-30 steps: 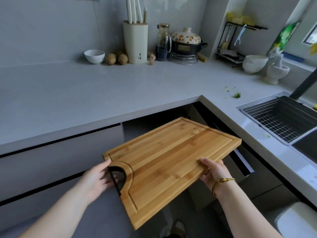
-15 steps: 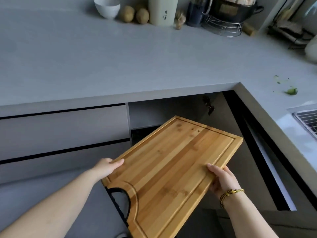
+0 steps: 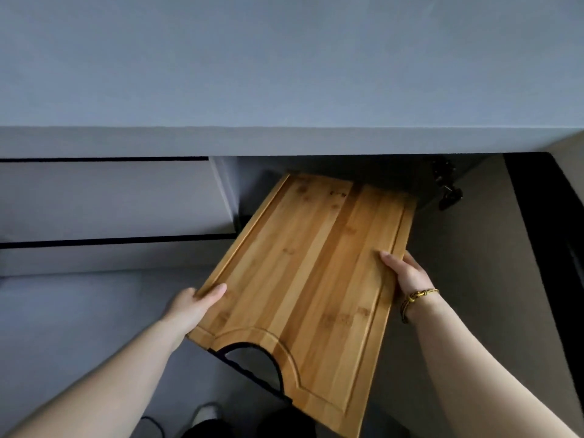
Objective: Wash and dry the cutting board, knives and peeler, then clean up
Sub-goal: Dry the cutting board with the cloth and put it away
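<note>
Since half a second ago the cutting board (image 3: 309, 273) has swung to point straight ahead and gone forward. Its far short end now sits in the mouth of the open cabinet (image 3: 363, 169), under the countertop (image 3: 284, 74) edge, where before it hung clear in front.

Head view: my left hand (image 3: 192, 305) grips the board's left long edge, thumb on top and fingers hidden beneath. My right hand (image 3: 407, 276) clamps the right long edge the same way. Both are closed on the wood. The board's long axis runs away from me into the cabinet, handle cut-out nearest me. The right hand sits a little further along — nearer the opening. I judge the next push goes along that axis, and the far right corner lies close to the door hinge (image 3: 448, 191), so I'd watch that side.
</note>
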